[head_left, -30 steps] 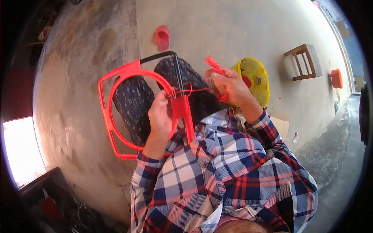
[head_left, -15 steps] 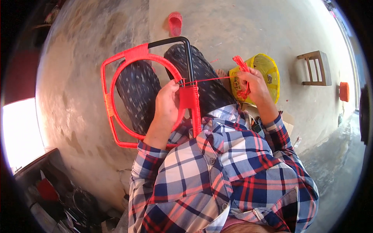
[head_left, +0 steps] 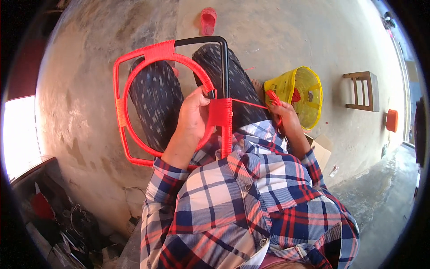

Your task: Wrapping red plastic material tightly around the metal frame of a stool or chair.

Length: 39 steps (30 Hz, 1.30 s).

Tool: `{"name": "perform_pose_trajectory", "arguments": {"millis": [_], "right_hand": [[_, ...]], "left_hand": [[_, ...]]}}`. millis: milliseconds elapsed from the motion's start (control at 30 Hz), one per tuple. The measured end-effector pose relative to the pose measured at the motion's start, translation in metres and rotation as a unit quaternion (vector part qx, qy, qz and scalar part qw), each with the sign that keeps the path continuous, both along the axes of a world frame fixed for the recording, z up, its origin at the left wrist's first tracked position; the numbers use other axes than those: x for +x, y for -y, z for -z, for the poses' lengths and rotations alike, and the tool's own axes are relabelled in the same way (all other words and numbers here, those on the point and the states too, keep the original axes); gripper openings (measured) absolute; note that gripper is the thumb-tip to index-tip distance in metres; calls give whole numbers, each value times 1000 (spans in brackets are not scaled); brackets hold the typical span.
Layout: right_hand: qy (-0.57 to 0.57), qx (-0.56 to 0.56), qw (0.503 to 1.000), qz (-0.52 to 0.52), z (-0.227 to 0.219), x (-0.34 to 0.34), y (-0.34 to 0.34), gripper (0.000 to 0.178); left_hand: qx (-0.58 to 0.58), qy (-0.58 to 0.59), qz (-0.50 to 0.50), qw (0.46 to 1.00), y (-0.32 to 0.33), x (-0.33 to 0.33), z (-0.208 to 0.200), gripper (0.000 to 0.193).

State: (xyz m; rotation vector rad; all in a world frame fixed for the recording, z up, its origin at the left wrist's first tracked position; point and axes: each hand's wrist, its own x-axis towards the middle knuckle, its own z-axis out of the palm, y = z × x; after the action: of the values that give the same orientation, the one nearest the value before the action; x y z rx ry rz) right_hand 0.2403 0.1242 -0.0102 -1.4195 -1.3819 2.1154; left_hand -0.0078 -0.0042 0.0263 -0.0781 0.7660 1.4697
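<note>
Across my knees rests a metal frame (head_left: 225, 67), a rounded outer shape with a ring inside it. Red cord is wound over most of it, while the upper right corner shows bare black tube. My left hand (head_left: 193, 112) grips the ring at its right side, beside a wide red-wrapped patch (head_left: 219, 112) that joins ring and outer bar. From that patch a single red cord (head_left: 250, 103) runs taut to the right. My right hand (head_left: 285, 117) is closed around a bundle of the same red cord (head_left: 273, 97).
A yellow basket (head_left: 316, 110) with some red material in it stands right of my leg. Beyond are a small wooden stool (head_left: 369, 92) and an orange block (head_left: 392, 120). A red clog (head_left: 208, 21) lies ahead, an open cardboard box (head_left: 320, 150) by my right side, dark clutter (head_left: 76, 224) lower left.
My right hand has moved down and slightly left with the cord bundle, and the cord now slopes down from the wrapped patch. My left hand keeps its grip on the frame.
</note>
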Motion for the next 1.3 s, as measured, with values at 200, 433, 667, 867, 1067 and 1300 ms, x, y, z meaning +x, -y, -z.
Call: {"name": "perform_pose_trajectory", "arguments": {"millis": [200,433,667,867,1067,1300], "right_hand": [[96,208,970,-79,-6,-34,-46,14],[34,577,786,-220,-77,-121,-25,17],[-63,675,707,-202,-57,-145,-27,42],[-43,600,763,-238,-22,-104,-23,22],[-13,590,768,-250,-13,-110,-6,18],[-331,177,927,-26,-55,-67,-28,12]], "left_hand": [[32,5,-35,999,-3,-6,24,31],[-18,-256,-160,953,-2,3,11,38],[-54,-425,-179,885,-3,8,18,37],[-88,-326,-92,937,-5,2,21,26],[-64,-267,-79,958,-9,7,20,34],[-41,-123,-83,988,-4,0,17,43]]}}
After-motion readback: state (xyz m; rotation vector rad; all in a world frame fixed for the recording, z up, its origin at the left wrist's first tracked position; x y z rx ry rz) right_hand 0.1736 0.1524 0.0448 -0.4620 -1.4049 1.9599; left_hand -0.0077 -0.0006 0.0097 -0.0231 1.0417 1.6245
